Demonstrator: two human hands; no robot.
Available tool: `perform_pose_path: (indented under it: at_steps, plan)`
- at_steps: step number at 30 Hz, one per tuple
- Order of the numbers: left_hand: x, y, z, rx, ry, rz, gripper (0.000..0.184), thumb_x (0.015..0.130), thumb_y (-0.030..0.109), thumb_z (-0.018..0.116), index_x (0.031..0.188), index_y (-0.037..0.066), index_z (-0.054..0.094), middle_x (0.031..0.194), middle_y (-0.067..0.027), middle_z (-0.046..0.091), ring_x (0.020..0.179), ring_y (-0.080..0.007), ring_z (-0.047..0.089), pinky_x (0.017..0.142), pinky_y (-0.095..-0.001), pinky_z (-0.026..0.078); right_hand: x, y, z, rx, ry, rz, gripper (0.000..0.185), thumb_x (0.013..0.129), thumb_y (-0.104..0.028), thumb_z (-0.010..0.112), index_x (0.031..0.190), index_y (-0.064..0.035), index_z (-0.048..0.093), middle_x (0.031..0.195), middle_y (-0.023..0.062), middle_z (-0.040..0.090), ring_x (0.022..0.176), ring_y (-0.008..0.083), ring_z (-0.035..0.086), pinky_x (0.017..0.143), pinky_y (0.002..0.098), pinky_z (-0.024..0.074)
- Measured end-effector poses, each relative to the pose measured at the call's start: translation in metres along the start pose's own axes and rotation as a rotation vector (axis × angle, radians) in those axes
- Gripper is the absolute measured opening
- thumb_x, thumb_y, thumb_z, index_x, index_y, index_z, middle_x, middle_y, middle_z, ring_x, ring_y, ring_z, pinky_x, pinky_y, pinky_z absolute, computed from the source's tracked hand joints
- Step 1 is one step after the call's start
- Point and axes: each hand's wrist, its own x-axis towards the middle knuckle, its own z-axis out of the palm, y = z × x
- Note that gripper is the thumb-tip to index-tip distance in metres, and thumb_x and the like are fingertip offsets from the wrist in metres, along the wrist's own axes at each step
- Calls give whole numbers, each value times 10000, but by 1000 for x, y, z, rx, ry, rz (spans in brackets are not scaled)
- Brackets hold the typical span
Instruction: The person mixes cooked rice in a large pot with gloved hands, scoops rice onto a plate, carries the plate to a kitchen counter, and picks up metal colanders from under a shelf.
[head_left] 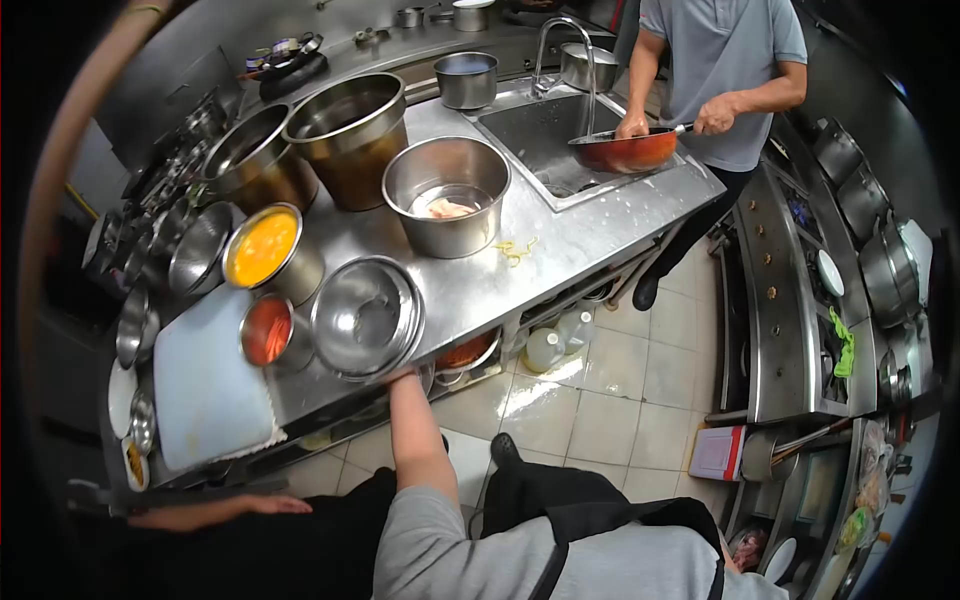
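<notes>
My left arm stretches forward to the counter edge, and my left hand (400, 376) grips the near rim of a stack of metal bowls (366, 312); its fingers are mostly hidden by the bowls. My right hand is out of view. Left of the bowls stands a small metal container with orange-red pieces (268, 332). Behind it is a pot of yellow-orange liquid, like beaten egg (262, 248). A large metal pot (445, 200) with a pale piece of food in its bottom sits beyond the bowls.
A co-worker (715, 80) holds a red pan (625, 152) under the running tap at the sink (530, 140). Another person's hand (285, 504) shows at lower left. A white cutting board (215, 380) lies on the counter. Plastic jugs (545, 350) stand on the tiled floor; stoves (780, 290) line the right.
</notes>
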Motion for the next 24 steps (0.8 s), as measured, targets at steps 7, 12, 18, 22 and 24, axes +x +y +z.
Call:
perform_pose_path:
  at_steps: [7,12,18,22,24]
  plan:
    - [41,-30,-36,442,-213,-97,294,857,202,514,1121,74,502,1157,-66,505,1119,-191,432,970,-342,311,91,-78,-45,70,200,-102,299,780,-335,536,892,-63,585,884,193,591,861,358,557,718,433,452]
    - [-66,122,-116,1342,-810,-333,317,863,213,509,1147,73,490,1171,-67,498,1136,-189,418,982,-340,297,153,-144,-90,96,337,-214,294,779,-332,536,892,-65,586,885,192,592,860,357,558,718,433,452]
    - [-161,312,-239,1703,-1046,-608,344,870,226,504,1177,72,476,1188,-68,491,1157,-185,401,997,-338,280,212,-204,-126,108,450,-298,289,778,-327,535,892,-67,588,887,190,592,859,356,559,719,432,452]
    - [-146,327,-314,1772,-892,-563,345,859,218,521,1170,73,482,1191,-70,492,1147,-193,411,983,-340,296,238,-228,-139,102,496,-322,285,778,-324,535,892,-68,589,887,189,593,859,355,559,719,432,452]
    - [-151,329,-317,1803,-947,-443,351,848,216,530,1169,81,486,1173,-80,505,1111,-203,443,951,-346,330,247,-236,-144,107,512,-328,283,778,-322,534,892,-69,590,888,189,593,858,355,560,720,431,452]
